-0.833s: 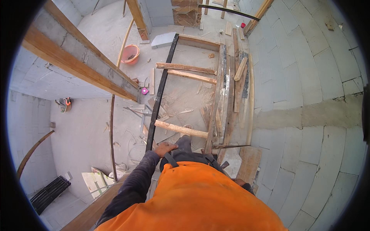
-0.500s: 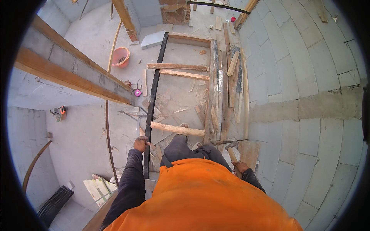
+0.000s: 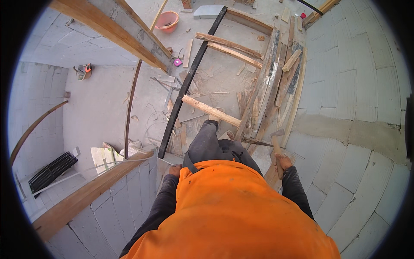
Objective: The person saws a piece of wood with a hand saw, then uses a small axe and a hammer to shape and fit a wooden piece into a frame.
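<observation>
My right hand (image 3: pixel 283 161) is wrapped round the wooden handle of a hammer (image 3: pixel 277 144), its head pointing up and away from me. My left hand (image 3: pixel 175 170) hangs close to my left hip, just nearer than the end of a long black bar (image 3: pixel 189 84) and apart from it. Its fingers are mostly hidden. The bar forms the left side of a timber frame lying on the floor ahead of my feet. Wooden crosspieces (image 3: pixel 211 110) run from it to the boards on the right.
Several loose planks (image 3: pixel 280 93) lie along the block wall (image 3: pixel 345 86) on my right. A pink tub (image 3: pixel 167 22), a pink tape measure (image 3: pixel 177 62) and wood scraps are on the floor. A timber-edged low wall (image 3: pixel 95 194) stands at my left, with black metal pieces (image 3: pixel 52 172) beyond.
My left hand has come off the black bar and drawn back to my side. My right hand has brought the hammer forward and upward. The view has turned and shifted.
</observation>
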{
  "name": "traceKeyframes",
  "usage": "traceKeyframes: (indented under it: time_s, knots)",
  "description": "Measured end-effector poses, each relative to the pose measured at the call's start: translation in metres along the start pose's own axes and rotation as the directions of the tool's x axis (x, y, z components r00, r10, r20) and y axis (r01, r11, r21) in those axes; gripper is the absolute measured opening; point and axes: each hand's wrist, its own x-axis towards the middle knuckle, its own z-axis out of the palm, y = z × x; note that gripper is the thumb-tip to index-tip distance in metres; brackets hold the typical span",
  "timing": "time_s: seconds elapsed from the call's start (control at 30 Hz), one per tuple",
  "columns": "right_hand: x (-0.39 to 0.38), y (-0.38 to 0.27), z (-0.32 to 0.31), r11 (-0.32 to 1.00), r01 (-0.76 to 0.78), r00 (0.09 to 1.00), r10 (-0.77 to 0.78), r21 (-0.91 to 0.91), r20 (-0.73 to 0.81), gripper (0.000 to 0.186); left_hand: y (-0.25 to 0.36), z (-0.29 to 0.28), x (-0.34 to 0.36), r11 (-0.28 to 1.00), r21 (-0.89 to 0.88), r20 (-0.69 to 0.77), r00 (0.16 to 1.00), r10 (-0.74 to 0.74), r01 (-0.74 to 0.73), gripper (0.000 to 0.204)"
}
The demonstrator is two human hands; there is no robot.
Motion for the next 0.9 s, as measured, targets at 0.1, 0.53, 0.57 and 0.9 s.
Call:
traceKeyframes:
  time_s: [0.1,0.53,0.57,0.9]
  knots:
    - [0.004,0.036,-0.009,0.999,-0.049,0.997,0.048,-0.012,-0.057,0.042,0.038,0.046,-0.024,0.917,-0.389,0.072,0.996,-0.061,0.084,0.039]
    - [0.104,0.164,-0.046,0.3,0.431,0.897,-0.244,-0.851,0.369,0.06,0.067,-0.071,0.029,0.502,-0.777,0.081,0.852,-0.518,0.379,0.039]
    - [0.1,0.16,-0.04,0.331,0.353,0.933,-0.197,-0.875,0.301,0.059,0.064,-0.076,0.032,0.569,-0.767,-0.029,0.87,-0.492,0.296,0.039]
    - [-0.042,0.005,0.069,0.952,-0.209,0.974,0.223,-0.222,0.039,0.031,-0.023,-0.051,0.004,0.415,-0.779,0.146,0.779,-0.61,0.47,0.05]
